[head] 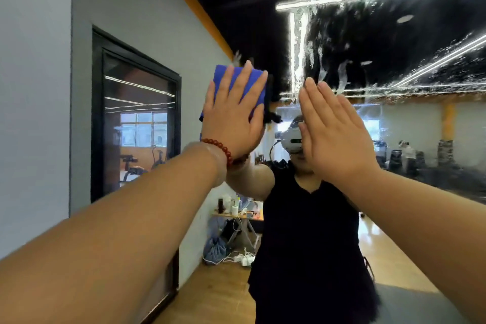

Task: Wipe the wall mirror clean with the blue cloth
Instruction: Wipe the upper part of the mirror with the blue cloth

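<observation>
The wall mirror [394, 42] fills most of the view from a left edge near the grey wall. White streaks and droplets smear its upper part. My left hand [234, 113], with a red bead bracelet at the wrist, presses the folded blue cloth [238, 79] flat against the glass at about head height; the cloth shows above and between my fingers. My right hand [334, 134] is raised beside it with fingers straight and together, palm toward the glass, holding nothing. Whether it touches the mirror I cannot tell.
A grey wall [34, 87] stands at the left. The mirror reflects a person in black with a headset, a dark-framed window [136, 113], a small cluttered table [236, 216], cables on a wooden floor and ceiling light strips.
</observation>
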{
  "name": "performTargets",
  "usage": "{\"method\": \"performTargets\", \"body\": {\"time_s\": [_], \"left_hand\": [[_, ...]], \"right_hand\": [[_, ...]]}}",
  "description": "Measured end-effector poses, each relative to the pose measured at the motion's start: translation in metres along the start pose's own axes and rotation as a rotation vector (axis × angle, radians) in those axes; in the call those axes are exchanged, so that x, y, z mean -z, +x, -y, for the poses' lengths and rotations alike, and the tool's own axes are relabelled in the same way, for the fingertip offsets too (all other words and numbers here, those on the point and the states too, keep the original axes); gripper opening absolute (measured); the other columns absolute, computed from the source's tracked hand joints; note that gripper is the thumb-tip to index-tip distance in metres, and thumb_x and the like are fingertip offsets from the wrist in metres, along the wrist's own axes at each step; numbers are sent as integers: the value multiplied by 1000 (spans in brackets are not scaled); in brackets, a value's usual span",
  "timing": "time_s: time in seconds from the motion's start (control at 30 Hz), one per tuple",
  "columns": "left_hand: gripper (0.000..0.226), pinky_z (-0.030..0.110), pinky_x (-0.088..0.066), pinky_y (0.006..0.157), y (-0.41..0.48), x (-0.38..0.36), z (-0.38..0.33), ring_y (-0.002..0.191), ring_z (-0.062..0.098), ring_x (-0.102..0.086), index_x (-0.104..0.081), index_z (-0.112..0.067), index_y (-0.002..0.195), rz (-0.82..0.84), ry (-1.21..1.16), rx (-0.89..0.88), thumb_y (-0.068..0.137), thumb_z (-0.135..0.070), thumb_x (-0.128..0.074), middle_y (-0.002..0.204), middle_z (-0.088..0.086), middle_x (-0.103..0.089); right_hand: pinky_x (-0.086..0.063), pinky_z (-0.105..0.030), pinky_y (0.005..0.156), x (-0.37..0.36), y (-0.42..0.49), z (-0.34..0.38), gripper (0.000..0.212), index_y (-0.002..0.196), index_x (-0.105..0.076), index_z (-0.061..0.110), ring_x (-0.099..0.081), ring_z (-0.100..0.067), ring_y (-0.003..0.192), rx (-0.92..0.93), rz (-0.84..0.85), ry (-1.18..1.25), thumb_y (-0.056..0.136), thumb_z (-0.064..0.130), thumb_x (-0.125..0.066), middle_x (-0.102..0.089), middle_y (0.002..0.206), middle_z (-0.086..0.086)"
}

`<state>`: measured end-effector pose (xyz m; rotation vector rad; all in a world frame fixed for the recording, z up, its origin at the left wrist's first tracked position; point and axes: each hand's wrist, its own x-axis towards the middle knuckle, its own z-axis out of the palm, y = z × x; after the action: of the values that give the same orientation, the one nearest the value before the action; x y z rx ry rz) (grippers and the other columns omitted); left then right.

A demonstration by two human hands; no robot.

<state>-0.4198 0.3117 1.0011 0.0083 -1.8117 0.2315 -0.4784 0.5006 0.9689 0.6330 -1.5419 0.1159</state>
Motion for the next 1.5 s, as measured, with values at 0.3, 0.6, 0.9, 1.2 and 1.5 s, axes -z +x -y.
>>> {"method": "performTargets", "body": {"time_s": [0.3, 0.6, 0.9, 1.2, 1.5], "left_hand": [[58, 48, 3, 118, -37, -14, -44, 148, 27, -6, -22, -29, 153, -10, 5, -149, 96, -40, -29, 161, 2, -17], [57, 45, 11, 117, -12, -11, -41, 149, 25, 6, -7, -31, 154, -45, -27, 233, 101, -41, -23, 163, -1, -1], [57, 45, 8, 118, -33, -12, -35, 149, 24, 3, -12, -33, 154, 22, -28, 87, 98, -43, -20, 163, -1, -5], [59, 43, 13, 117, -81, -24, -55, 148, 23, 4, -12, -29, 153, 45, -16, -65, 97, -42, -24, 162, 1, -10], [59, 47, 9, 117, -32, -16, -38, 149, 26, 7, -4, -31, 155, -43, -67, 335, 99, -40, -22, 163, 0, 0]], "right_hand": [[-8, -37, 120, -5, -3, -2, 54, 150, -30, 4, -23, -24, 147, 12, -51, 6, 103, 30, -24, -27, 158, -11], [-6, -36, 121, -5, -4, -1, 55, 151, -27, 5, -22, -22, 147, 5, -48, -11, 103, 30, -24, -25, 159, -10], [-11, -38, 120, -3, -4, 1, 55, 151, -31, 4, -25, -24, 146, -9, -40, 2, 102, 30, -23, -28, 158, -11], [-4, -34, 120, 1, -28, 7, 55, 150, -31, 5, -23, -22, 146, -16, 2, 36, 101, 29, -27, -27, 158, -10], [2, -32, 121, -1, -61, 21, 55, 152, -23, 6, -7, -13, 147, -43, 64, 19, 102, 30, -30, -18, 160, -8]]}}
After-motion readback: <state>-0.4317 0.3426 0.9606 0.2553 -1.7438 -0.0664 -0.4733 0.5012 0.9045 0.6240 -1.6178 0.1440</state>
